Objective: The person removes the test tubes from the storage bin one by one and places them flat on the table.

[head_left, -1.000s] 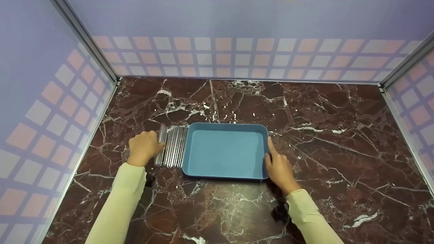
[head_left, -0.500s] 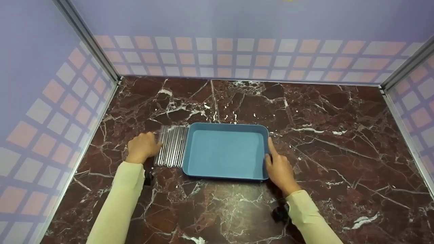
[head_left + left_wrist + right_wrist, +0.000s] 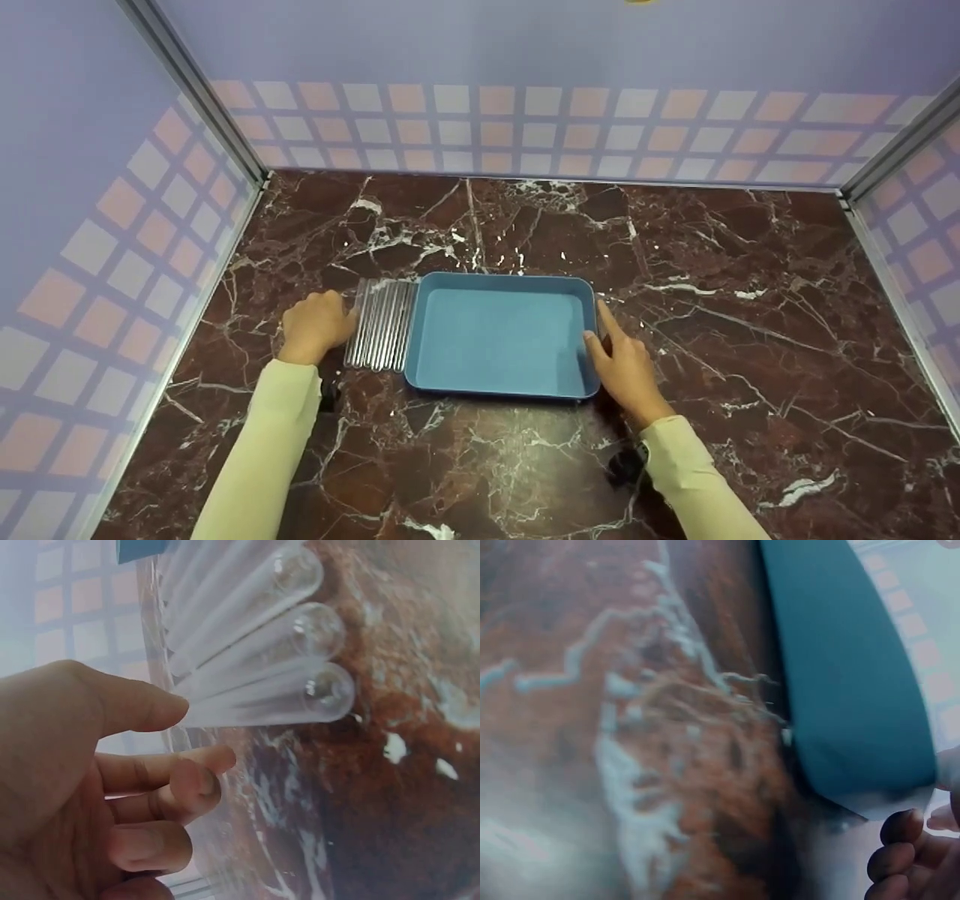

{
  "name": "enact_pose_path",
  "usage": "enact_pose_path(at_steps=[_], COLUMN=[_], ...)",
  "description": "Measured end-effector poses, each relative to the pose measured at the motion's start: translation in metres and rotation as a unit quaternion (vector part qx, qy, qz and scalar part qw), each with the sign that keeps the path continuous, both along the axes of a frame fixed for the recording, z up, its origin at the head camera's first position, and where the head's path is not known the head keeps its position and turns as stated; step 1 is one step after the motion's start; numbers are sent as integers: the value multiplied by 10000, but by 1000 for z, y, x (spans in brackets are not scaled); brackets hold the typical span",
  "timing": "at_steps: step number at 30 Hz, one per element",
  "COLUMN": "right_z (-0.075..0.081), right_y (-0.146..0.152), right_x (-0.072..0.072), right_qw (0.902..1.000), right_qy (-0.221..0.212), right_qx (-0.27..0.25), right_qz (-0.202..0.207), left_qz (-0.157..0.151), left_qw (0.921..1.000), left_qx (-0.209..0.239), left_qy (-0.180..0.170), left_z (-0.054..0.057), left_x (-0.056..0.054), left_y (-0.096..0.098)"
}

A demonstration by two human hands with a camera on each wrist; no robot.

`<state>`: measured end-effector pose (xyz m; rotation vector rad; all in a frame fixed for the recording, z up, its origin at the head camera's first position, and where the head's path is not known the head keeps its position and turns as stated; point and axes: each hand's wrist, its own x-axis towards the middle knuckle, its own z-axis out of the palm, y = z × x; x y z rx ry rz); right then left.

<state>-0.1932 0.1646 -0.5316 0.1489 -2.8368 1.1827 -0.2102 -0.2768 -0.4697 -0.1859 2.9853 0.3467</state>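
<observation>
A row of several clear round-bottomed test tubes (image 3: 382, 326) lies side by side on the marbled surface, along the left side of a blue rectangular tray (image 3: 499, 337). My left hand (image 3: 316, 326) is at the outermost tube. In the left wrist view, its thumb tip is right at that tube (image 3: 322, 694), and its other fingers bend loosely around nothing. My right hand (image 3: 628, 371) holds the tray's right wall, thumb over the rim and fingers outside. In the right wrist view, bent fingertips (image 3: 896, 855) show close by the tray's corner (image 3: 855, 765).
The dark red marbled tabletop (image 3: 750, 360) extends around the tray. Panels printed with pale squares stand at the back (image 3: 525, 127), left (image 3: 112, 262) and right (image 3: 926, 195), with metal posts at the corners.
My left hand has drawn back slightly left from the tubes, and the tubes now lie closer together. My right hand has shifted slightly right, its thumb now up at the rim.
</observation>
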Motion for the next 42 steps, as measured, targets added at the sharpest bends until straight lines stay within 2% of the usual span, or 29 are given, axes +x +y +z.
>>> enact_pose_path(at_steps=[3, 7, 10, 14, 18, 25, 34, 42], right_z=[8, 20, 28, 38, 47, 63, 73, 78], right_y=[0, -3, -9, -17, -23, -33, -42, -43], right_x=[-3, -6, -6, -5, -2, -1, -3, -5], right_qw=[9998, 9988, 9983, 9970, 9948, 9929, 9850, 9815], right_qy=[157, 430, 574, 731, 776, 682, 588, 785], right_qx=[7, -44, -87, 68, 307, 554, 1074, 1227], right_qz=[-146, -239, -109, 257, 580, 796, 1219, 1243], left_qz=[-83, -303, -554, -921, -1198, -1695, -2131, -2361], left_qw=[9994, 9946, 9868, 9769, 9744, 9709, 9664, 9613], left_qx=[-29, -30, 68, 282, 345, 145, -181, -241], left_qy=[338, 991, 1522, 1909, 1872, 1686, 1423, 1401], left_z=[4, 9, 15, 27, 37, 49, 57, 60], left_x=[1, 4, 7, 8, 9, 13, 17, 15], left_y=[7, 21, 34, 57, 80, 111, 136, 149])
